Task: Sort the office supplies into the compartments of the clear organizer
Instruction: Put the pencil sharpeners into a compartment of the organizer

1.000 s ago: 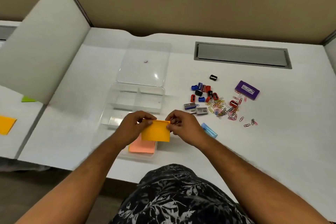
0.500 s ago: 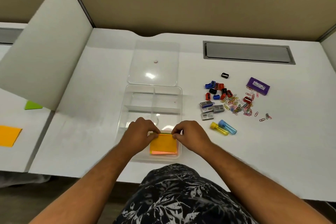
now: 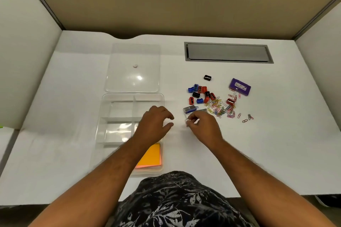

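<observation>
The clear organizer [image 3: 118, 97] lies on the white desk, left of centre. Orange sticky notes [image 3: 150, 155] on a pink pad rest in its near right compartment. My left hand [image 3: 155, 123] hovers open over the organizer's right edge, holding nothing. Just right of the organizer, my right hand [image 3: 203, 125] pinches a small grey staple box [image 3: 187, 121]. Another staple box [image 3: 189, 109] lies just beyond it. Further right lie small sharpeners [image 3: 200, 93] in red, blue and black, coloured paper clips [image 3: 219, 108] and a purple box [image 3: 239, 86].
The organizer's clear lid [image 3: 132, 68] lies flat behind it. A grey cable hatch [image 3: 227, 53] is set into the desk at the back right. White divider panels stand at both sides, a tan wall behind.
Both hands let go of the orange sticky notes, which now lie in the near compartment. My right hand moved right and took a staple box. The left hand lifted and opened.
</observation>
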Action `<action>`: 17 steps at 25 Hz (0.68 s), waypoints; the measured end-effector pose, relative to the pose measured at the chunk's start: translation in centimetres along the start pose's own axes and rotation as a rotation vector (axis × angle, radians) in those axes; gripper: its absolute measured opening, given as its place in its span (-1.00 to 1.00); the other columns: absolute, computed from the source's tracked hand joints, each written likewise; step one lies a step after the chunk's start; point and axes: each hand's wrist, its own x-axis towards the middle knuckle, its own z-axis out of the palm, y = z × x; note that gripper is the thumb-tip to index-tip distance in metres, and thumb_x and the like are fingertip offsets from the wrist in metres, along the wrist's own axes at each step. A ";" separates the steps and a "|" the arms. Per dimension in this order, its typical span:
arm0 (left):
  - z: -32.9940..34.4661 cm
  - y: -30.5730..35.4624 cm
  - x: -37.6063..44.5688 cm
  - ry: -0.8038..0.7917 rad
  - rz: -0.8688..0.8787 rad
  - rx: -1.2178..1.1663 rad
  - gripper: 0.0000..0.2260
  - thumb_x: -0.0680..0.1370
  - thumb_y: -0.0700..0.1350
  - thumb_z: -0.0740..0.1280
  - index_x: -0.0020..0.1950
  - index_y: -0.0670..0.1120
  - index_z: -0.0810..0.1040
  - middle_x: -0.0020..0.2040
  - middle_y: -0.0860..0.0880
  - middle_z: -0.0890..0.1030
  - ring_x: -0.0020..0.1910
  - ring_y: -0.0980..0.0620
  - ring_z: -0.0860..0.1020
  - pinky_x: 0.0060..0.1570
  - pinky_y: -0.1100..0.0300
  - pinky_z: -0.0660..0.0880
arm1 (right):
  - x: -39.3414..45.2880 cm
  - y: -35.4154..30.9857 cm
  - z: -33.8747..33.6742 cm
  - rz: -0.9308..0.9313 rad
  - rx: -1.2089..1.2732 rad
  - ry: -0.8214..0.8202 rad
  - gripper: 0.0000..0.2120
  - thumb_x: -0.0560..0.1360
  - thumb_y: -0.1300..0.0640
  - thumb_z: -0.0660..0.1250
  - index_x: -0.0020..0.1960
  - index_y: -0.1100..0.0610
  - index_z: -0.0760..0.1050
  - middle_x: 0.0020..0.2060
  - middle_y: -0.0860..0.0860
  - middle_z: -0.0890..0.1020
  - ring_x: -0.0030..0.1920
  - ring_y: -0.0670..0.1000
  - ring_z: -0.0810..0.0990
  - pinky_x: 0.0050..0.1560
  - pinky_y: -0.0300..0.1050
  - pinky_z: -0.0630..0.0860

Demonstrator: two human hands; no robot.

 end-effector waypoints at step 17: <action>9.3 6.5 17.1 -0.159 -0.376 0.154 -0.74 0.47 0.10 0.43 0.07 0.02 0.53 -0.05 0.01 0.61 -0.06 -0.04 0.59 -0.20 0.08 0.54 | 13.1 7.3 -5.3 0.023 -0.119 0.012 -0.71 0.49 -0.15 0.47 0.13 -0.04 0.59 -0.13 -0.09 0.67 -0.13 -0.04 0.64 -0.13 -0.01 0.64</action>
